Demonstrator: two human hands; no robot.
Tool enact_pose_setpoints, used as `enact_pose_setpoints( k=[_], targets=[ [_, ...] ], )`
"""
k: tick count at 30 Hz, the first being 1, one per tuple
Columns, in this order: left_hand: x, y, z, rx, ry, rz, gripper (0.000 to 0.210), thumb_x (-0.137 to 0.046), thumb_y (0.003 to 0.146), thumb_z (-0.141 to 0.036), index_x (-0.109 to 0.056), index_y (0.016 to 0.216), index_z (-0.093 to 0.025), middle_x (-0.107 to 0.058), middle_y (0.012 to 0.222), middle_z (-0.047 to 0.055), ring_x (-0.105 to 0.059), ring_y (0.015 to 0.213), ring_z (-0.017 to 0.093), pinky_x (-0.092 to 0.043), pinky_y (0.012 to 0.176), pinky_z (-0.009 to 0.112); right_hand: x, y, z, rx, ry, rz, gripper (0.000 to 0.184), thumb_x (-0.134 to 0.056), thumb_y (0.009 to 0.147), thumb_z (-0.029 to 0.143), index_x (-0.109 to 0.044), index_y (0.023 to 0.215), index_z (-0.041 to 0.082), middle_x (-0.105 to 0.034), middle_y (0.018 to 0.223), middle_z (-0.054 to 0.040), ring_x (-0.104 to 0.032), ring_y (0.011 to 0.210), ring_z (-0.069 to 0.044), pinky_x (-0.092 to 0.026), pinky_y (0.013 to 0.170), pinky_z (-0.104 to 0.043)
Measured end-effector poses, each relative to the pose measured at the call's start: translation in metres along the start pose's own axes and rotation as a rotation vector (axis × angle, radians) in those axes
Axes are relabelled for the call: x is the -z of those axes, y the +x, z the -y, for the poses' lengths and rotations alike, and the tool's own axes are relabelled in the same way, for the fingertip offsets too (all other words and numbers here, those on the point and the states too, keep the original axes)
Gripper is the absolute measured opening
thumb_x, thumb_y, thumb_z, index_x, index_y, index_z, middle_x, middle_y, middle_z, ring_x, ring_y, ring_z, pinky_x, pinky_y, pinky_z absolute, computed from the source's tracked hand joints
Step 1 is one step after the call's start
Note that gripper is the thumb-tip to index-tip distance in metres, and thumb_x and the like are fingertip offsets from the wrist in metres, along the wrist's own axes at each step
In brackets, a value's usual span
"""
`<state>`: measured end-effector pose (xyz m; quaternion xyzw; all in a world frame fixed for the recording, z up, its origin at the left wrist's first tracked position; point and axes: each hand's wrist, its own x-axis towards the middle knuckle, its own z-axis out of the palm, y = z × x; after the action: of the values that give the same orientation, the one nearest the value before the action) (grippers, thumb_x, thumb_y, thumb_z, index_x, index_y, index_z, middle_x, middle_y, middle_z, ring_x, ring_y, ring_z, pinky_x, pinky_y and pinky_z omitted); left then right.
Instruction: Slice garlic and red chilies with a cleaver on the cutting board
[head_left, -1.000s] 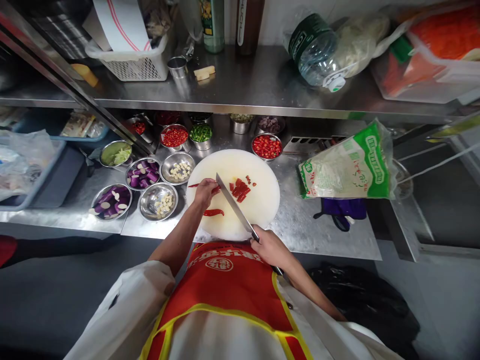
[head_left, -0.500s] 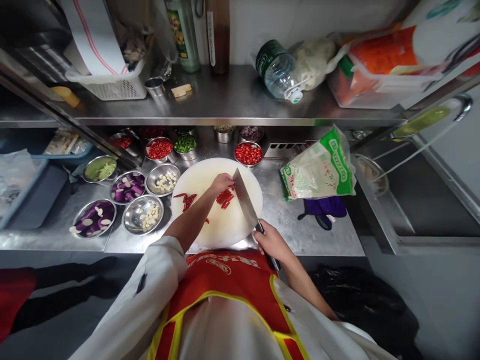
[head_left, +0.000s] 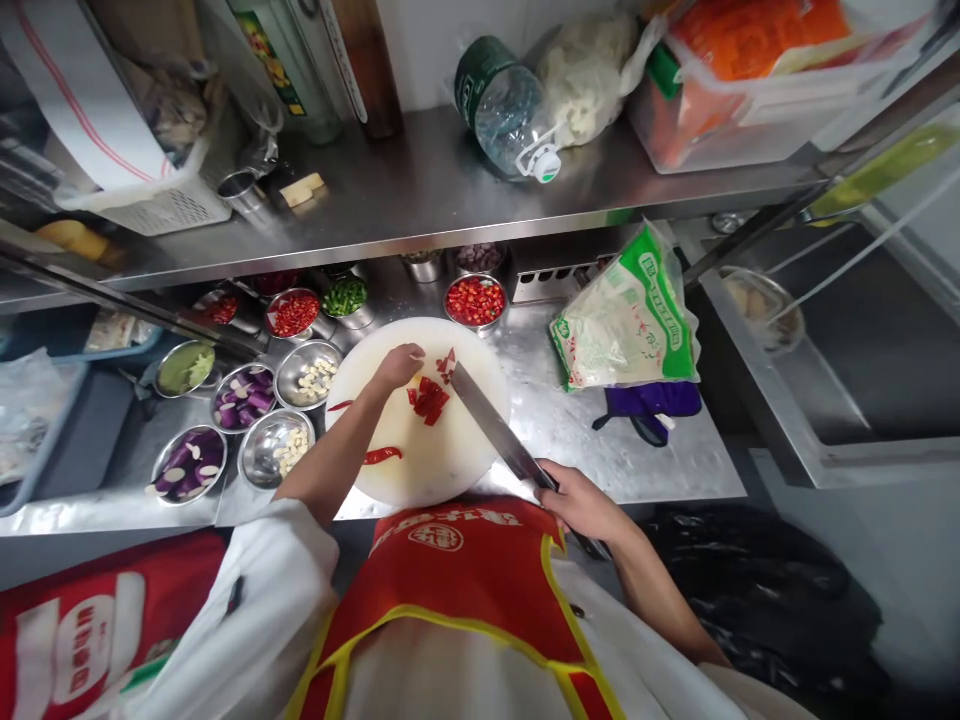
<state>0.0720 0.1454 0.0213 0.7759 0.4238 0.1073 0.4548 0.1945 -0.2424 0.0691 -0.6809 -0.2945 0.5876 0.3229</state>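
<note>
My right hand [head_left: 583,502] grips the black handle of a kitchen knife [head_left: 495,422], its long blade slanting over the right half of a round white cutting board [head_left: 457,475]. Over the board's upper left is my left hand [head_left: 400,366], fingers curled together; anything inside them is hidden. A pile of cut red chili pieces [head_left: 429,400] lies between hand and blade. Several more chili bits [head_left: 446,366] are close to the knife tip. Toward the board's lower left rests a red chili [head_left: 382,456], partly behind my left forearm, and the end of another [head_left: 340,405] shows farther left.
Left of the board stand metal bowls of garlic [head_left: 276,448] and purple eggplant [head_left: 189,465]. Behind it are chopped red chilies [head_left: 475,301] and green peppers [head_left: 345,296]. A green-and-white bag [head_left: 626,315] sits right, and a steel shelf [head_left: 420,205] overhangs the back. Someone's red apron [head_left: 82,640] appears lower left.
My left hand has moved left, away from the blade, leaving the cut pieces uncovered. The view has tilted and shifted. A person in red has come closer at lower left.
</note>
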Motion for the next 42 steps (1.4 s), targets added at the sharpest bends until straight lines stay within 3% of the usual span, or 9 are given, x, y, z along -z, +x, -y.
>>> enact_pose_setpoints(
  k=[4, 8, 10, 15, 22, 28, 33, 38, 42],
  targets=[
    [-0.011, -0.048, 0.013, 0.027, 0.143, -0.048, 0.023, -0.087, 0.060, -0.030, -0.070, 0.074, -0.022, -0.065, 0.085, 0.007, -0.060, 0.087, 0.026, -0.047, 0.095, 0.035, 0.012, 0.010, 0.016, 0.098, -0.292, -0.021, 0.017, -0.050, 0.084, 0.021, -0.060, 0.098, 0.021, -0.054, 0.054, 0.0058, -0.055, 0.051, -0.015, -0.037, 0.055, -0.025],
    [-0.040, -0.088, 0.011, -0.003, 0.427, 0.023, 0.042, -0.084, 0.069, -0.038, -0.069, 0.106, -0.025, -0.062, 0.119, 0.013, -0.054, 0.112, 0.035, -0.044, 0.099, 0.043, 0.020, 0.035, 0.033, 0.168, -0.449, -0.026, 0.022, -0.049, 0.085, 0.020, -0.064, 0.101, 0.019, -0.058, 0.058, 0.0031, -0.059, 0.057, -0.017, -0.038, 0.060, -0.026],
    [-0.050, -0.094, 0.009, -0.010, 0.537, 0.046, 0.043, -0.078, 0.076, -0.033, -0.065, 0.117, -0.026, -0.057, 0.129, 0.015, -0.050, 0.118, 0.037, -0.043, 0.099, 0.046, 0.022, 0.049, 0.041, 0.130, -0.430, -0.001, 0.028, -0.048, 0.085, 0.020, -0.064, 0.108, 0.018, -0.055, 0.053, 0.0051, -0.058, 0.051, -0.016, -0.039, 0.057, -0.025],
    [-0.051, -0.095, 0.011, -0.055, 0.565, 0.120, 0.026, -0.059, 0.087, -0.018, -0.068, 0.111, -0.025, -0.061, 0.120, 0.013, -0.053, 0.112, 0.032, -0.044, 0.095, 0.043, 0.022, 0.067, 0.047, 0.089, -0.317, 0.014, 0.035, -0.049, 0.083, 0.021, -0.062, 0.115, 0.018, -0.052, 0.047, 0.0082, -0.057, 0.042, -0.015, -0.040, 0.046, -0.023],
    [-0.030, -0.109, 0.024, 0.044, 0.265, -0.052, 0.021, -0.068, 0.076, -0.013, -0.073, 0.093, -0.024, -0.066, 0.105, 0.010, -0.059, 0.101, 0.029, -0.047, 0.092, 0.038, 0.019, 0.051, 0.005, 0.056, -0.037, 0.119, 0.018, -0.054, 0.081, 0.028, -0.055, 0.097, 0.020, -0.051, 0.051, 0.0095, -0.052, 0.041, -0.011, -0.040, 0.042, -0.020],
    [-0.018, -0.117, 0.033, 0.175, -0.070, -0.138, 0.026, -0.078, 0.064, -0.014, -0.075, 0.088, -0.023, -0.067, 0.088, 0.006, -0.063, 0.085, 0.026, -0.049, 0.093, 0.040, -0.002, 0.042, -0.025, -0.050, 0.325, 0.116, 0.018, -0.058, 0.072, 0.028, -0.050, 0.086, 0.021, -0.052, 0.059, 0.0084, -0.048, 0.043, -0.009, -0.040, 0.040, -0.020],
    [-0.032, -0.123, 0.028, 0.096, -0.054, -0.126, 0.044, -0.076, 0.061, -0.004, -0.076, 0.102, -0.023, -0.066, 0.102, 0.009, -0.064, 0.099, 0.029, -0.046, 0.103, 0.042, -0.029, 0.060, -0.037, -0.097, 0.409, 0.128, 0.024, -0.061, 0.066, 0.031, -0.048, 0.084, 0.022, -0.053, 0.062, 0.0074, -0.044, 0.043, -0.009, -0.036, 0.041, -0.022],
    [-0.052, -0.127, 0.024, 0.161, -0.154, -0.252, 0.038, -0.071, 0.067, 0.000, -0.074, 0.098, -0.020, -0.065, 0.102, 0.009, -0.063, 0.104, 0.028, -0.046, 0.106, 0.042, -0.051, 0.068, -0.037, -0.154, 0.434, 0.144, 0.031, -0.062, 0.064, 0.033, -0.047, 0.089, 0.024, -0.050, 0.061, 0.0071, -0.042, 0.045, -0.010, -0.033, 0.042, -0.023],
    [-0.051, -0.130, 0.030, 0.235, -0.265, -0.351, 0.031, -0.075, 0.065, -0.004, -0.075, 0.090, -0.021, -0.065, 0.096, 0.007, -0.064, 0.099, 0.026, -0.047, 0.102, 0.042, -0.058, 0.062, -0.028, -0.136, 0.450, 0.129, 0.032, -0.063, 0.063, 0.033, -0.047, 0.088, 0.024, -0.049, 0.059, 0.0085, -0.039, 0.041, -0.009, -0.032, 0.040, -0.023]
  ],
)
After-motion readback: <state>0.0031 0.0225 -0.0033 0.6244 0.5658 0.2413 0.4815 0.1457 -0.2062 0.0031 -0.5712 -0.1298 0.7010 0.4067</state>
